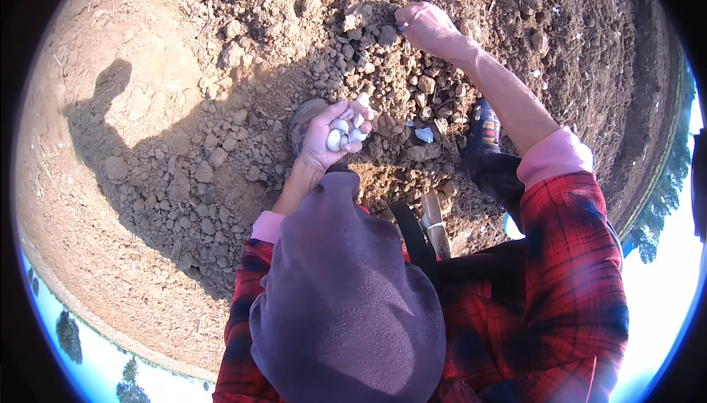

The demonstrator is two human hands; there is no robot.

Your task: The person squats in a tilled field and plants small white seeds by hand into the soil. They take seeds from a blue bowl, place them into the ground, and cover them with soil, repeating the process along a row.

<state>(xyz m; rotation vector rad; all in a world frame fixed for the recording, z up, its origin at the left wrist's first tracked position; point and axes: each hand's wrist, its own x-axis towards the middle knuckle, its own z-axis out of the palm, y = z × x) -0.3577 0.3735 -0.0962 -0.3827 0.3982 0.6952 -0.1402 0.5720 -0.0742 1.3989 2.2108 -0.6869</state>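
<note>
My left hand [326, 132] is cupped, palm up, around several pale garlic cloves [343, 133], above a shoe on the soil. Stretched out to the upper right, my right hand [428, 26] is low over the cloddy soil, its fingers curled together. A small pale piece, which looks like a garlic clove [403, 27], shows at its fingertips. A larger whitish piece [424, 134], perhaps garlic, lies on the ground between my feet.
Dry clods [204, 171] and loose soil surround both shoes [489, 127]. More small white pieces [536, 73] lie scattered at the right. A wooden piece [435, 226] with a pale band is near my lap. Trees stand at the field's edge.
</note>
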